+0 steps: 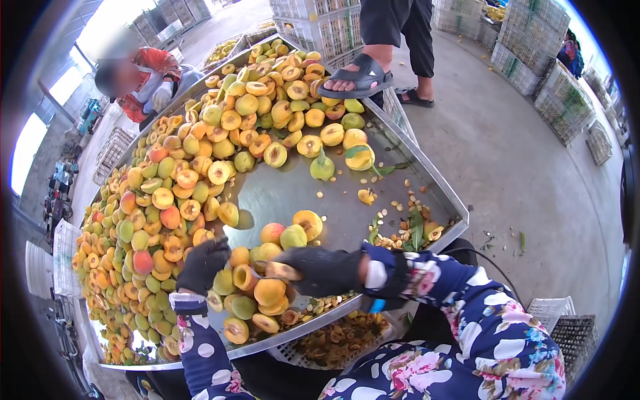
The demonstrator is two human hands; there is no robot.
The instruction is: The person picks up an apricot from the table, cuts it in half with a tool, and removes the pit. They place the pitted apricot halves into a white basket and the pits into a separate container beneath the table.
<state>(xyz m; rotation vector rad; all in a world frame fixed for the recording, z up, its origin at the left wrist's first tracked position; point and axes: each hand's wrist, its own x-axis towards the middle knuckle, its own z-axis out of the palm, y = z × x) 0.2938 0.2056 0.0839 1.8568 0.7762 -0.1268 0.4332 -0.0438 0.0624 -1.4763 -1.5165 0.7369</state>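
My right hand [321, 271], in a black glove, has its fingers closed on a peach half [284, 271], blurred by motion, over a small heap at the near edge of the metal table [267, 193]. Left of that heap is my left hand [203, 265], also in a black glove, its fingers curled against the fruit; what they hold, if anything, is hidden. Around both hands lie halved peaches, among them a hollowed one [245, 277] and an orange-yellow one [270, 292].
A large pile of halved peaches [160, 200] covers the table's left and far side. Pits and leaves [417, 230] gather in the right corner. Below the near edge stands a crate of scraps [343, 340]. A sandalled foot [360, 77] rests at the far edge; another person [143, 87] leans in.
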